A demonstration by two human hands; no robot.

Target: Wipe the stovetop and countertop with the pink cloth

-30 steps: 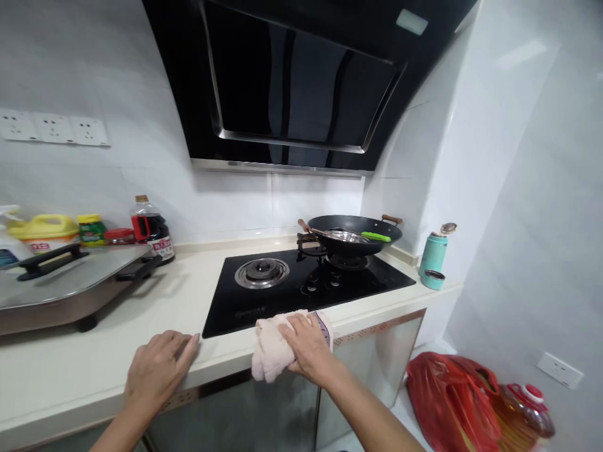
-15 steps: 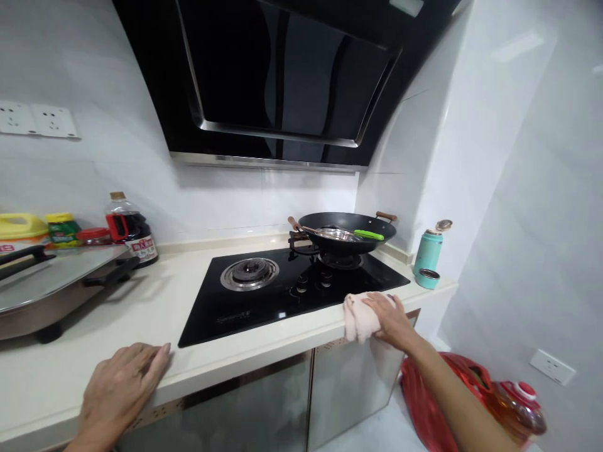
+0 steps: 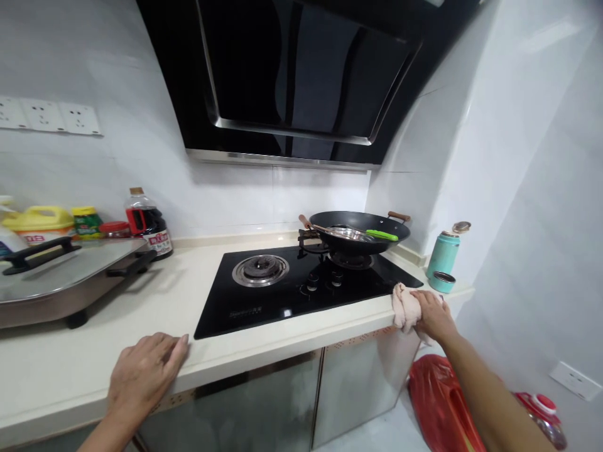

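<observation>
My right hand (image 3: 434, 315) presses a folded pale pink cloth (image 3: 406, 306) over the front edge of the white countertop (image 3: 282, 329), near its right end. The fingers are closed on the cloth. My left hand (image 3: 147, 370) rests on the counter's front edge at the left, holding nothing, with its thumb apart from the slightly bent fingers. Between the hands lies the black glass gas stove (image 3: 273, 307). A black wok (image 3: 339, 220) stands on its right burner, with a metal strainer (image 3: 351, 234) and a bright green handle (image 3: 381, 235) in it.
Close to my right hand stand a turquoise thermos (image 3: 443, 254) and its cup (image 3: 441, 282). An electric pan (image 3: 70, 289) and a soy sauce bottle (image 3: 151, 223) are at the left. A range hood (image 3: 292, 81) hangs above; a red bag (image 3: 438, 402) sits on the floor.
My right hand has slid the cloth rightward along the counter edge, closer to the thermos cup. My left hand stays on the edge; the view has shifted slightly.
</observation>
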